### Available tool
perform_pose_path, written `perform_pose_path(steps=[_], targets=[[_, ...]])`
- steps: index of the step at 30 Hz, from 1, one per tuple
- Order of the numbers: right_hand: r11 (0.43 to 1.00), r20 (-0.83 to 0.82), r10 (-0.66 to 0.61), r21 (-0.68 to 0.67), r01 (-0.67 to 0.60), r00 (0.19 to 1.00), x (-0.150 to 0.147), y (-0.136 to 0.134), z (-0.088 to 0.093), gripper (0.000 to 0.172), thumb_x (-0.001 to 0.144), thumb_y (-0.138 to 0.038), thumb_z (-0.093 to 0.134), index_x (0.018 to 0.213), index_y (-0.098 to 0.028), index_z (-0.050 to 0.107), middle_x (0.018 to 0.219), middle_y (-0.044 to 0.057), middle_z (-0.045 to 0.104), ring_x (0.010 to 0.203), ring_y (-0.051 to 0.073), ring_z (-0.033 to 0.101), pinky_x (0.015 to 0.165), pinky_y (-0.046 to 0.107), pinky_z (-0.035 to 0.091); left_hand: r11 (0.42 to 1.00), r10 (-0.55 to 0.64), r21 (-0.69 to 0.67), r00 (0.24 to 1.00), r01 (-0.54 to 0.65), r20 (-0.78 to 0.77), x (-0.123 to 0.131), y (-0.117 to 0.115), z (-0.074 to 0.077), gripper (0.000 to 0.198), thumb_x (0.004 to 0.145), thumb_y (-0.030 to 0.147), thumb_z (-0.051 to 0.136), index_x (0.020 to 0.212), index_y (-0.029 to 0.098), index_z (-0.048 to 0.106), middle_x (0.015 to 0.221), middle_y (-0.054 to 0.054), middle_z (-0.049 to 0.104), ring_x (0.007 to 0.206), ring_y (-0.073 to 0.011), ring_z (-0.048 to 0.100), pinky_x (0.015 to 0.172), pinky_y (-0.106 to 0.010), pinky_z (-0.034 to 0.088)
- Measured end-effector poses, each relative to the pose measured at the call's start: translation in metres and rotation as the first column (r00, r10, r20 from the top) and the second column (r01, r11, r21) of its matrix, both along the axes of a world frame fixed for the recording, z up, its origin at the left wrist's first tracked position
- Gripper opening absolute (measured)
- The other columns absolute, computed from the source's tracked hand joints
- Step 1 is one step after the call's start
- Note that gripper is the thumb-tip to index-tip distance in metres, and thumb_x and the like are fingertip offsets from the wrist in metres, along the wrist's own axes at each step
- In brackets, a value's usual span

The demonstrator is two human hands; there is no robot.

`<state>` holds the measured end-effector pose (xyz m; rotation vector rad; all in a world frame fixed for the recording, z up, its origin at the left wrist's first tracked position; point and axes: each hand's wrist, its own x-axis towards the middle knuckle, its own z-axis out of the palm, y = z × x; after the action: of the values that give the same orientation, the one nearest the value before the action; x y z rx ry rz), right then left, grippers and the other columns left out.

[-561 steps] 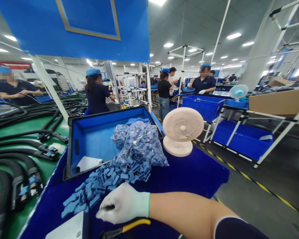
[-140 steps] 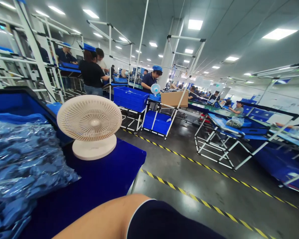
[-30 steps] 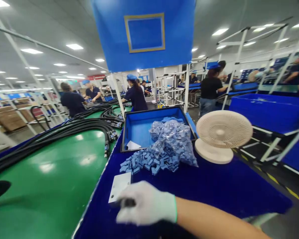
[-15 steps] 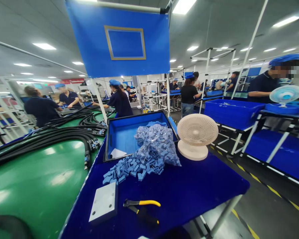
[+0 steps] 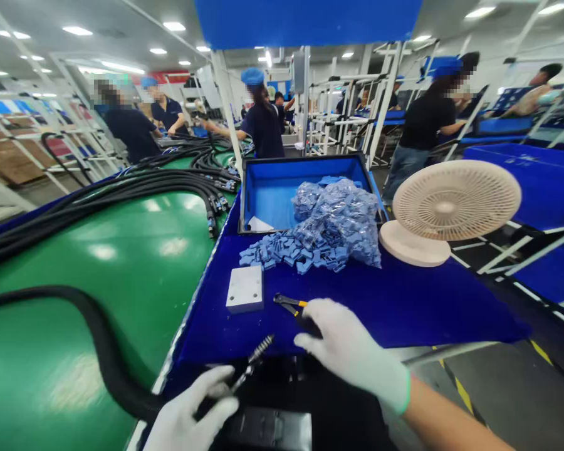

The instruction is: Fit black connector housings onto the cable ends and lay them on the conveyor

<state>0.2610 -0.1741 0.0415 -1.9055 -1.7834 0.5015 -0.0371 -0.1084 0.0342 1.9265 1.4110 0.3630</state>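
Both gloved hands have come forward: the left hand [image 5: 188,410] is closed around a small spring [image 5: 256,354], while the right hand [image 5: 352,351], fingers half-open, lies against the pliers [image 5: 289,305], its hold unclear.

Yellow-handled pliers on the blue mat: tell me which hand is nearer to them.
Right. The right hand sits at the handle end of the yellow-handled pliers, its fingers reaching over them; the left hand is lower left in the view, clearly apart from them.
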Motion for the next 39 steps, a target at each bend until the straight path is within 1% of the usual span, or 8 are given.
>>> perform_pose_path(steps=[3,6,9,12,15,23,31,39], targets=[[1.000,0.307,0.004,0.025,-0.012,0.952,0.012,0.014,-0.009,0.024,0.085,-0.030,0.073,0.103,-0.015,0.067,0.110,0.015,0.065,0.105,0.031,0.058,0.092,0.043,0.046,0.986,0.103,-0.125,0.994,-0.108,-0.045,0.011,0.003,0.013,0.032,0.084,0.049,0.062,0.106,0.029,0.074,0.104,0.000,0.076,0.102,-0.0274,0.071,0.094,-0.036,0.056],[1.000,0.333,0.007,0.004,-0.008,0.943,0.017,0.024,-0.016,0.008,0.081,-0.014,0.061,0.088,-0.017,0.061,0.093,0.011,0.064,0.089,0.026,0.058,0.079,0.037,0.045,0.984,0.125,-0.138,0.990,-0.116,0.060,0.021,0.007,0.023,0.038,0.087,0.052,0.059,0.112,0.027,0.073,0.115,-0.002,0.074,0.112,-0.0274,0.067,0.105,-0.039,0.049],[0.994,-0.067,-0.070,-0.084,0.064,0.995,0.023,0.033,-0.014,0.006,0.083,-0.018,0.055,0.089,-0.018,0.057,0.080,0.005,0.063,0.072,0.019,0.059,0.068,0.032,0.044,0.975,0.161,-0.181,0.971,-0.129,0.179,0.025,0.013,0.029,0.047,0.087,0.047,0.061,0.128,0.024,0.067,0.117,-0.005,0.074,0.110,-0.0264,0.067,0.103,-0.040,0.050],[0.982,-0.560,-0.115,-0.191,0.007,0.821,0.028,0.041,-0.007,0.016,0.087,-0.030,0.058,0.094,-0.016,0.059,0.078,0.004,0.067,0.071,0.020,0.065,0.066,0.031,0.049,0.962,0.221,-0.221,0.937,-0.163,0.269,0.027,0.019,0.038,0.050,0.083,0.040,0.064,0.128,0.020,0.067,0.111,-0.006,0.075,0.104,-0.0257,0.069,0.095,-0.037,0.053],[0.978,-0.724,0.002,-0.141,-0.151,0.690,0.020,0.046,0.002,0.023,0.077,-0.017,0.059,0.099,-0.014,0.065,0.097,0.010,0.073,0.092,0.026,0.071,0.082,0.035,0.056,0.947,0.283,-0.243,0.897,-0.208,0.338,0.030,0.024,0.051,0.048,0.082,0.043,0.069,0.122,0.018,0.070,0.109,-0.006,0.075,0.096,-0.0240,0.070,0.091,-0.035,0.054],[0.845,-0.478,0.529,0.222,-0.487,0.701,-0.026,0.049,0.033,0.063,0.081,0.001,0.050,0.137,-0.024,0.063,0.137,0.008,0.066,0.132,0.027,0.059,0.116,0.048,0.048,0.932,0.351,-0.251,0.826,-0.261,0.442,0.031,0.032,0.060,0.054,0.084,0.049,0.076,0.126,0.016,0.071,0.104,-0.008,0.077,0.092,-0.0245,0.072,0.087,-0.033,0.056],[0.802,-0.440,0.597,0.315,-0.507,0.671,-0.031,0.055,0.028,0.071,0.085,0.004,0.049,0.150,-0.025,0.052,0.153,0.008,0.053,0.145,0.027,0.048,0.125,0.050,0.037,0.967,0.253,-0.114,0.869,-0.226,0.425,0.038,0.037,0.058,0.032,0.089,0.040,0.072,0.117,0.027,0.077,0.120,-0.001,0.074,0.108,-0.0227,0.068,0.098,-0.029,0.051],[0.800,-0.367,0.595,0.348,-0.488,0.714,-0.028,0.050,0.027,0.074,0.081,0.005,0.050,0.149,-0.023,0.053,0.156,0.010,0.050,0.144,0.028,0.048,0.122,0.049,0.042,0.977,0.183,0.029,0.905,-0.210,0.385,0.042,0.033,0.054,0.025,0.091,0.038,0.070,0.111,0.027,0.079,0.119,0.001,0.073,0.110,-0.0212,0.065,0.094,-0.026,0.051]])
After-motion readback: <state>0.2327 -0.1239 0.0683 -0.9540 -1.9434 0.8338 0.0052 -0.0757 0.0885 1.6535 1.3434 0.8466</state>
